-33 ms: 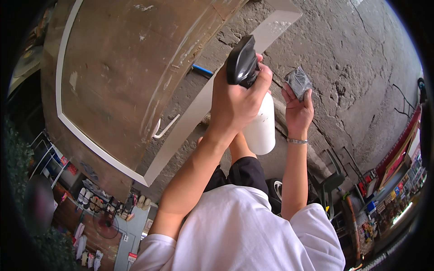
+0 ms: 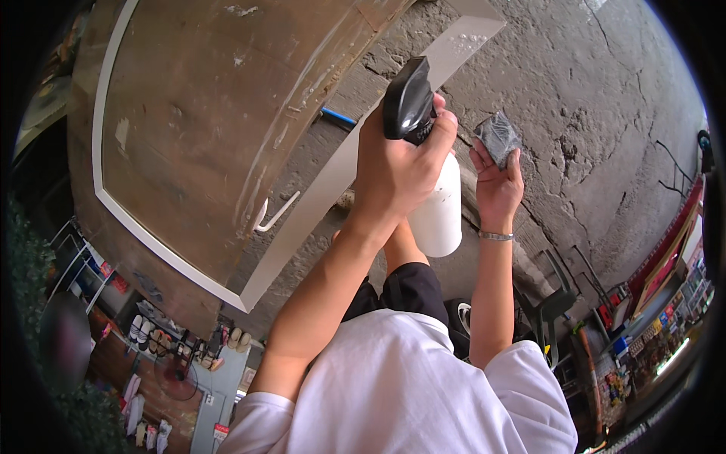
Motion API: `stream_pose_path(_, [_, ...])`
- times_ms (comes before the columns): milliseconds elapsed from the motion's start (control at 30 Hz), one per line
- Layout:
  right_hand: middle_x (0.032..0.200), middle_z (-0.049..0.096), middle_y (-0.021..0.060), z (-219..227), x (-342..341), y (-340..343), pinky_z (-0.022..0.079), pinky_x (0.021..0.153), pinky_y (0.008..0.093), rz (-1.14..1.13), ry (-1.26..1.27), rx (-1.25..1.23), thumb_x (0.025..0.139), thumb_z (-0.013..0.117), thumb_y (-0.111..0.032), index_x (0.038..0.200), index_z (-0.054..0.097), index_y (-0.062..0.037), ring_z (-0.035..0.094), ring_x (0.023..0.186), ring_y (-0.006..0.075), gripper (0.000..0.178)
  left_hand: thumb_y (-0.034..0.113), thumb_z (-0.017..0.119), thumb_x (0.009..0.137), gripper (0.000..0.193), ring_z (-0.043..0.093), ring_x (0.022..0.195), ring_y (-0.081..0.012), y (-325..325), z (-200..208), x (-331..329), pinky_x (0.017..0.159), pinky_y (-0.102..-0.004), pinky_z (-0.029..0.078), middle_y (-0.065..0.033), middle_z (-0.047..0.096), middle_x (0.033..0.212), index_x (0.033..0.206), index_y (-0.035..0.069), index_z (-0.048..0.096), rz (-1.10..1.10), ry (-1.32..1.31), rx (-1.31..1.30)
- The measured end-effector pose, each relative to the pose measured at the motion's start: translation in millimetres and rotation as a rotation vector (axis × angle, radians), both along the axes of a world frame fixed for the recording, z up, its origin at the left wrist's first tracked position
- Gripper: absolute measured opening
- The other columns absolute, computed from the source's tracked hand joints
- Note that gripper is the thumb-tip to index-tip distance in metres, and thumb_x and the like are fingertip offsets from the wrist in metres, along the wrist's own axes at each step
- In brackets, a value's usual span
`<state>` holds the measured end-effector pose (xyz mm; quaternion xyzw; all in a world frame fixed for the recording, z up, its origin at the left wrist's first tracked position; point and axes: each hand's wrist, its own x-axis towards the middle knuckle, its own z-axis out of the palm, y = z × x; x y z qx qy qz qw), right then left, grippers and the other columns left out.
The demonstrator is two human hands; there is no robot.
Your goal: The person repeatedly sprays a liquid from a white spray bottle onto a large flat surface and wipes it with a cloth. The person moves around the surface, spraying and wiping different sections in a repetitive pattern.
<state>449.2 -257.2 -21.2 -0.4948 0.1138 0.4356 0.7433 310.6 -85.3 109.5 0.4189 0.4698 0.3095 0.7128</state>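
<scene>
My left hand (image 2: 401, 170) is wrapped round the neck of a spray bottle with a black trigger head (image 2: 407, 98) and a white body (image 2: 441, 216). The bottle's head points up and away from me, and part of its body is behind my hand and wrist. To its right, my right hand (image 2: 499, 189) grips a small grey pad (image 2: 499, 138) between thumb and fingers. Creases run across the pad's surface; its exact material is unclear. Beyond the bottle runs a pale flat strip (image 2: 325, 189), the side edge of a white-framed brown board.
The large brown board (image 2: 204, 113) fills the left, with a white bent handle (image 2: 278, 212) by its edge. A blue rod (image 2: 338, 118) pokes out beside it. Rough cracked concrete (image 2: 590, 129) lies right. A dark green chair (image 2: 556, 299), shoes (image 2: 155, 337) and a fan (image 2: 176, 376) are near the bottom.
My left hand and the spray bottle have shifted very slightly up and to the right. My right hand and the pad have barely moved.
</scene>
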Motion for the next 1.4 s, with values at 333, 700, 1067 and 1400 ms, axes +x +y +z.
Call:
stream_pose_path(333, [0.142, 0.062, 0.0176, 0.0, -33.4, -1.9, 0.054, 0.107, 0.0508, 0.028, -0.051, -0.011, 0.115, 0.04, -0.033, 0.145, 0.049, -0.0024, 0.063, 0.128, 0.0404, 0.044, 0.008, 0.069, 0.095, 0.015, 0.073, 0.072, -0.0149, -13.0, -2.6, -56.8, 0.061, -0.0331, 0.056, -0.009, 0.072, 0.079, 0.097, -0.005, 0.064, -0.051, 0.111, -0.014])
stream_pose_path(700, [0.14, 0.064, 0.0164, -0.4, -70.4, -20.3, 0.054, 0.105, 0.051, 0.077, -0.048, 0.0, 0.113, 0.044, -0.034, 0.143, 0.052, -0.0027, 0.066, 0.124, 0.0394, 0.044, 0.013, 0.07, 0.098, 0.018, 0.073, 0.066, -0.0168, -63.5, -10.1, -123.2, 0.059, -0.0324, 0.058, -0.0082, 0.07, 0.074, 0.094, -0.004, 0.066, 0.049, 0.145, 0.064])
stream_pose_path(1067, [0.141, 0.063, 0.0149, -5.1, -92.5, -35.6, 0.054, 0.106, 0.051, 0.143, -0.039, 0.041, 0.112, 0.048, -0.032, 0.142, 0.052, -0.0035, 0.064, 0.127, 0.041, 0.042, 0.011, 0.065, 0.102, 0.016, 0.074, 0.069, -0.0187, -99.7, 2.7, -203.8, 0.062, -0.0322, 0.057, -0.0112, 0.072, 0.079, 0.102, -0.004, 0.066, 0.008, 0.243, 0.114])
stream_pose_path(1400, [0.14, 0.064, 0.0153, -11.8, -118.6, -38.9, 0.054, 0.106, 0.0529, 0.224, -0.022, 0.098, 0.112, 0.049, -0.031, 0.14, 0.053, -0.0035, 0.063, 0.127, 0.0428, 0.039, 0.015, 0.066, 0.102, 0.02, 0.074, 0.068, -0.0219, -137.7, 3.9, -283.0, 0.061, -0.0335, 0.058, -0.0135, 0.072, 0.088, 0.107, -0.004, 0.064, 0.053, 0.314, -0.034])
